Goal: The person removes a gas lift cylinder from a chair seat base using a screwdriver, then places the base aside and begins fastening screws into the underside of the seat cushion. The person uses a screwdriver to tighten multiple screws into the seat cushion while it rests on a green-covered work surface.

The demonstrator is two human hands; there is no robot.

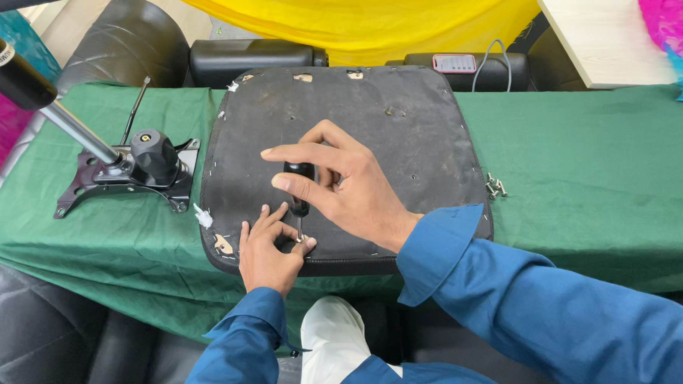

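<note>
Screwdriver (299, 188) stands nearly upright over the near left part of a black seat pan (369, 129), which lies underside up on the green tabletop (588, 204). In the head view, the right hand (341, 188) is clamped around the black handle, fingers wrapped over its top. The left hand (271, 253) rests on the pan just below, its fingertips pinched together around the tip of the shaft, where a small screw seems to sit; the screw itself is too small to make out clearly. The two hands are close, one above the other, touching the same tool.

Left of the pan lies a black chair mechanism (126, 174) with a knob and a gas cylinder (30, 90) slanting up out of it. A few loose screws (495, 185) lie on the cloth just off the pan's right edge.

Judging by the grip, a screw is being started or turned at this near hole. The next move calls for steady downward pressure, the shaft kept square to the pan, and the left fingers holding the tip from slipping.
</note>
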